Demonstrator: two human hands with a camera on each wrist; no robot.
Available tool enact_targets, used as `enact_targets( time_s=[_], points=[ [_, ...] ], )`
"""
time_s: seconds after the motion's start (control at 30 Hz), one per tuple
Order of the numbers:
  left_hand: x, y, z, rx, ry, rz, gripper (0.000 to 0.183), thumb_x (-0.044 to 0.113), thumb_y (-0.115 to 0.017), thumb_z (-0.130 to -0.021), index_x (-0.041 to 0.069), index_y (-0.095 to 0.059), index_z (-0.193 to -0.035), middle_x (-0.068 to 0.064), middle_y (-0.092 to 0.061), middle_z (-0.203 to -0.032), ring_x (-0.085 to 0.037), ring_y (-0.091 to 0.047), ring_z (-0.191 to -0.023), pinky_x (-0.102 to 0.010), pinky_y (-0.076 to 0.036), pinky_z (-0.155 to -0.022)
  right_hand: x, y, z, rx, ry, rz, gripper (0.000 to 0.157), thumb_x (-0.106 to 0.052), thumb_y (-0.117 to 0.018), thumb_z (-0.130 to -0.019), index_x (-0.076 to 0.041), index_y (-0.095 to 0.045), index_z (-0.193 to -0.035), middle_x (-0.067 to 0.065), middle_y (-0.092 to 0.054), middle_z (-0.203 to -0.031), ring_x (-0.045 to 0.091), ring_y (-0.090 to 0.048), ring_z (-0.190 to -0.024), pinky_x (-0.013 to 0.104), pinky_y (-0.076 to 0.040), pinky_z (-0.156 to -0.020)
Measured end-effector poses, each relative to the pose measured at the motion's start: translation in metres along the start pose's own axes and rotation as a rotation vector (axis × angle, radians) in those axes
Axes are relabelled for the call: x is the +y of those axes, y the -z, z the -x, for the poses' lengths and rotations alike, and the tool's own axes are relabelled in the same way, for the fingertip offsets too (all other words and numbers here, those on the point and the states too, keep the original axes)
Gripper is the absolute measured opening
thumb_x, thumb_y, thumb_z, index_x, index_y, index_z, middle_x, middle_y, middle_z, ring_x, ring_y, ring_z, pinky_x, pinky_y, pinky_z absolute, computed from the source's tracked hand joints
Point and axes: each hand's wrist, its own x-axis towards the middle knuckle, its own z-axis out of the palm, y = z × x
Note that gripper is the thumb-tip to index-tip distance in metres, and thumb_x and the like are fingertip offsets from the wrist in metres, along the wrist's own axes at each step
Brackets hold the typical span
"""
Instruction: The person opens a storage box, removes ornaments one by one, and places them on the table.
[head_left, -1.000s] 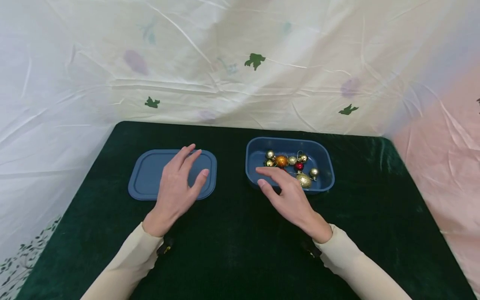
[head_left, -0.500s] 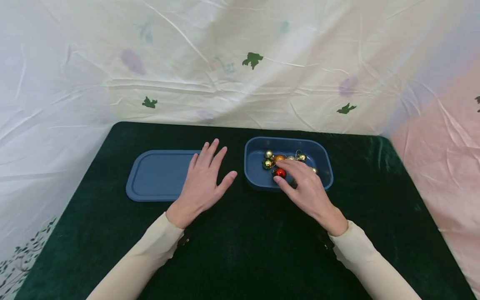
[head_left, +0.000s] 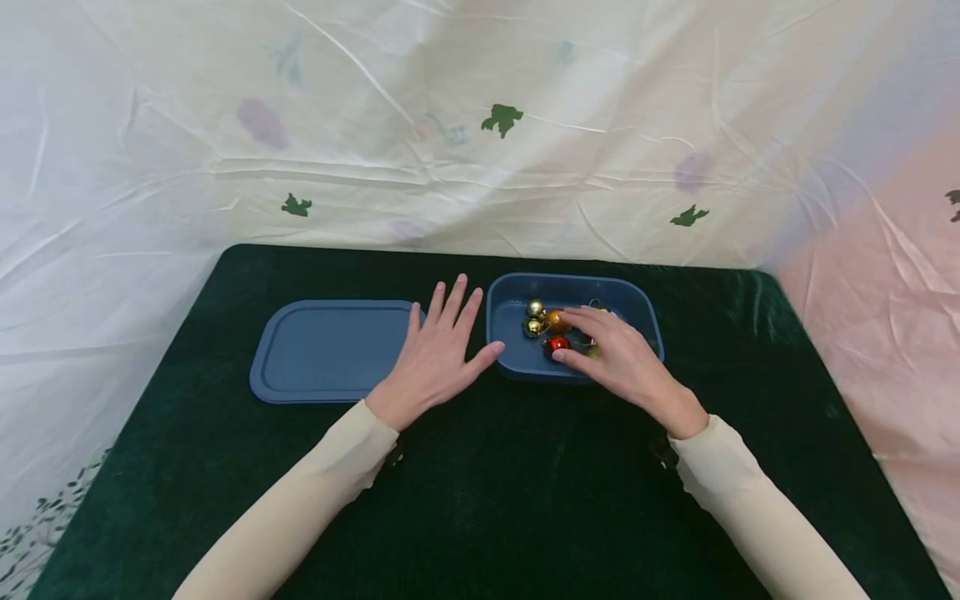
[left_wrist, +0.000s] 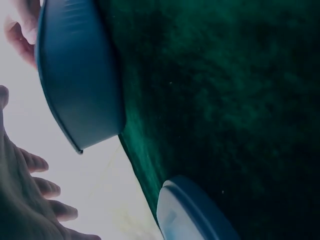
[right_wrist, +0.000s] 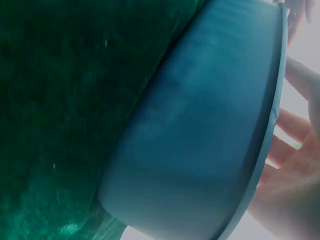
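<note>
In the head view my right hand (head_left: 626, 358) hovers over a blue plastic box (head_left: 573, 282), fingers bent loosely downward inside its rim. Its thumb tip overlaps a red Christmas bauble (head_left: 555, 343), and its fingers reach beside an orange glittery bauble (head_left: 553, 320). Several gold baubles (head_left: 534, 307) lie to the left of those; others are hidden under the hand. My left hand (head_left: 435, 358) is flat with fingers spread, across the right end of a blue lid (head_left: 322, 350). Its thumb points at the box's left rim. The left wrist view shows the box's outer wall (left_wrist: 80, 75).
A dark green velvet cloth (head_left: 465, 500) covers the table. Behind it hangs a pale curtain (head_left: 420, 100) with green and purple prints, turning pink on the right (head_left: 885, 333). The lid's edge (left_wrist: 195, 210) rises at the bottom of the left wrist view.
My left hand has slid right, from the middle of the lid toward the box, and its fingers have spread. My right hand has moved right and further over the baubles, uncovering the red one.
</note>
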Motion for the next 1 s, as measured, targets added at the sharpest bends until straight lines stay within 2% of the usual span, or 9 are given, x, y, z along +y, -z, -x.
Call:
enact_targets(
  time_s=[0.2,0.4,0.8,1.0],
  points=[
    [0.001,-0.005,-0.01,-0.04,-0.02,0.013,0.091,0.075,-0.031,-0.1,0.017,-0.015,-0.168,-0.006,0.002,-0.175,-0.035,0.002,-0.159,-0.068,-0.005,-0.121,0.008,0.002,-0.008,-0.068,-0.004,0.009,0.062,-0.046,-0.074,-0.095,-0.009,-0.062,-0.143,0.018,-0.06,-0.14,0.037,-0.057,-0.128,0.059,-0.044,-0.105],
    [0.002,-0.01,-0.015,-0.062,-0.029,0.013,0.092,0.076,-0.031,-0.1,0.015,-0.018,-0.168,-0.007,-0.001,-0.175,-0.039,-0.003,-0.159,-0.069,-0.008,-0.12,0.013,0.001,-0.016,-0.135,-0.031,0.007,0.057,-0.046,-0.073,-0.096,-0.01,-0.065,-0.139,0.016,-0.063,-0.136,0.035,-0.06,-0.124,0.059,-0.044,-0.105],
    [0.001,-0.017,-0.018,-0.062,-0.07,-0.004,0.09,0.073,-0.032,-0.101,0.012,-0.024,-0.166,-0.006,-0.01,-0.174,-0.037,-0.008,-0.159,-0.072,-0.013,-0.118,0.016,0.0,-0.027,-0.222,-0.022,0.033,0.049,-0.035,-0.076,-0.095,-0.006,-0.067,-0.134,0.016,-0.068,-0.13,0.031,-0.065,-0.119,0.055,-0.05,-0.101],
    [0.001,-0.018,-0.018,-0.071,-0.073,-0.034,0.089,0.073,-0.031,-0.102,0.012,-0.023,-0.166,-0.005,-0.01,-0.174,-0.037,-0.009,-0.158,-0.071,-0.015,-0.118,0.015,0.002,-0.03,-0.25,-0.028,0.029,0.044,-0.028,-0.075,-0.096,-0.006,-0.067,-0.134,0.014,-0.07,-0.128,0.028,-0.067,-0.115,0.052,-0.051,-0.099]
  ],
)
